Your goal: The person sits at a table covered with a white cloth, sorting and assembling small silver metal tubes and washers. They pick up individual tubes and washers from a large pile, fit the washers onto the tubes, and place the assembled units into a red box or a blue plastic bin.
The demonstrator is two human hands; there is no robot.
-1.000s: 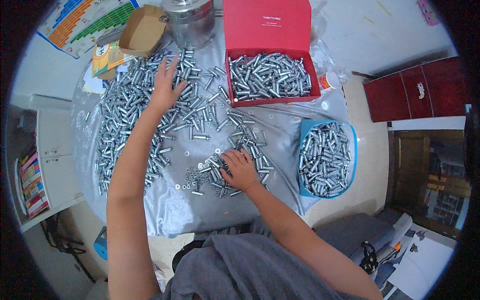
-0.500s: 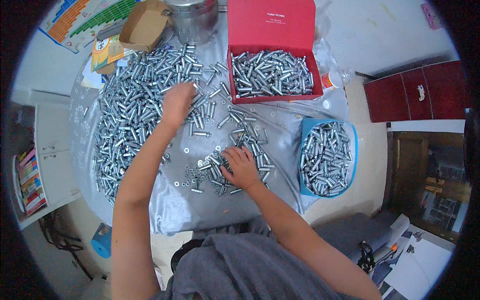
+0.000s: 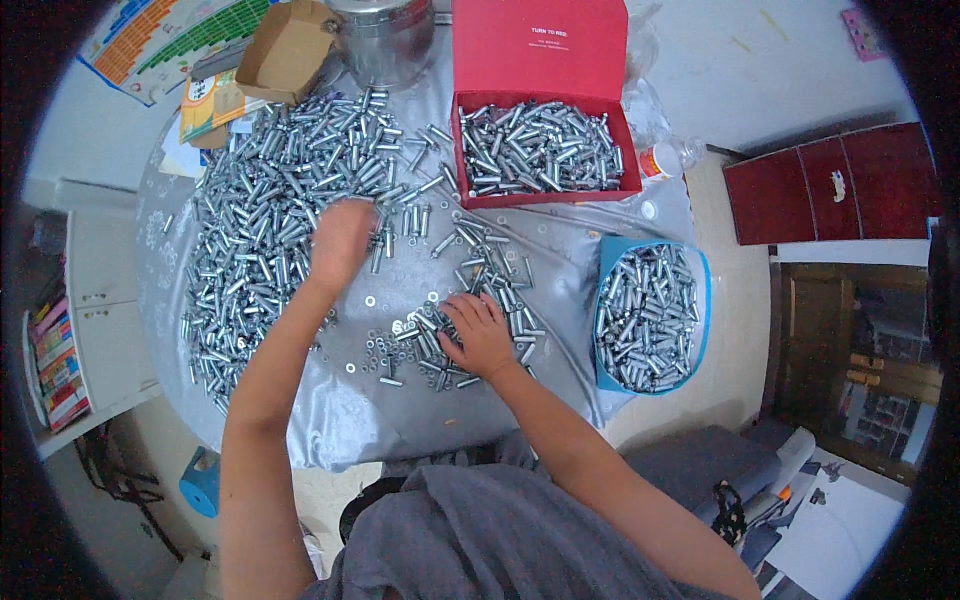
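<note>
Many silver metal expansion bolts lie in a broad heap point(image 3: 250, 220) on the left of a table with a shiny grey cloth point(image 3: 400, 425). My left hand point(image 3: 343, 243) is above the right edge of this heap, fingers curled and slightly blurred; whatever it may hold is hidden under it. My right hand point(image 3: 478, 335) rests with fingers spread on a smaller pile of bolts point(image 3: 515, 310) near the table's middle. Small loose washers or nuts point(image 3: 380, 350) lie scattered to the left of that hand. One bolt point(image 3: 391, 381) lies alone in front of them.
An open red box point(image 3: 632, 170) full of bolts stands at the back. Right of it is a white and orange cup point(image 3: 658, 160). A blue-rimmed bag point(image 3: 707, 330) of bolts sits at the table's right edge. Behind the heap are a cardboard tray point(image 3: 285, 55) and a metal pot point(image 3: 385, 45).
My left hand has moved a little nearer to me and to the left. A bolt lying crosswise beside it no longer shows there. My right hand has stayed on its pile.
</note>
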